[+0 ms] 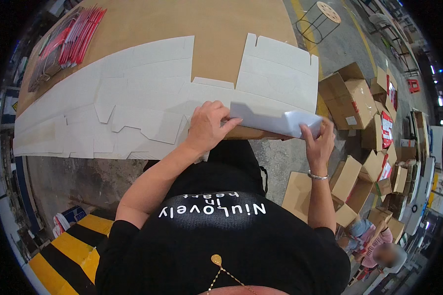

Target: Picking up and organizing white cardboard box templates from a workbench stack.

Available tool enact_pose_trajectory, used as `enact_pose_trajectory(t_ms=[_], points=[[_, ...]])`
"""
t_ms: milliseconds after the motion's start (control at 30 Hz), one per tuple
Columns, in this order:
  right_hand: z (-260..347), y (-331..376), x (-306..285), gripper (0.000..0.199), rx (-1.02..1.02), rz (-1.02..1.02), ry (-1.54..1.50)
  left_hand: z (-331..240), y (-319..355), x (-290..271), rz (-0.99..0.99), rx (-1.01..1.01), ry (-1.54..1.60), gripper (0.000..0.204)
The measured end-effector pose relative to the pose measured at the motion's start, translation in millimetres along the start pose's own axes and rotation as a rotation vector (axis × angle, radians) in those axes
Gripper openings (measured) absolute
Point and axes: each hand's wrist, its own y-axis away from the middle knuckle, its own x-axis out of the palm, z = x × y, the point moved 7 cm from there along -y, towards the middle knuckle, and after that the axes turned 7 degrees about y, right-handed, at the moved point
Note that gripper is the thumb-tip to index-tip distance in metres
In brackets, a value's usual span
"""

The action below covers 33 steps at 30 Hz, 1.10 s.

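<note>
Both ends of a folded white cardboard strip (261,117) are in my hands at the near edge of the table. My left hand (208,125) is closed on its left end, the thumb stretched along it. My right hand (320,140) pinches the right end, where a bent flap stands up and catches the light. Under and behind the strip, a large flat white cardboard sheet (147,88) with cut notches and crease lines spreads across the table. A squarish panel (280,71) of white cardboard rises at the right, beside a gap showing brown surface.
A stack of red-edged packs (81,37) lies at the table's far left. Open brown boxes (352,98) crowd the floor at right, with a wire-legged round stool (328,12) beyond. Another person (379,248) is at lower right. A yellow-and-black striped block (66,253) stands at lower left.
</note>
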Motion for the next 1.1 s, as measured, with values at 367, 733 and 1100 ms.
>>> enact_pose_trajectory(t_ms=[367,733,1100], points=[[57.0,-45.0,-2.1,0.071,-0.348,-0.033,0.003,-3.8,-11.1,-9.8,-0.219,0.159,-0.036,0.034],[5.2,-21.5,8.7,0.066,0.006,0.275,-0.592,6.2,0.3,-16.3,-0.161,-0.079,0.244,0.032],[88.8,23.2,45.4,0.029,-0.812,0.025,-0.243,-44.3,16.7,71.8,-0.033,0.411,-0.288,0.038]])
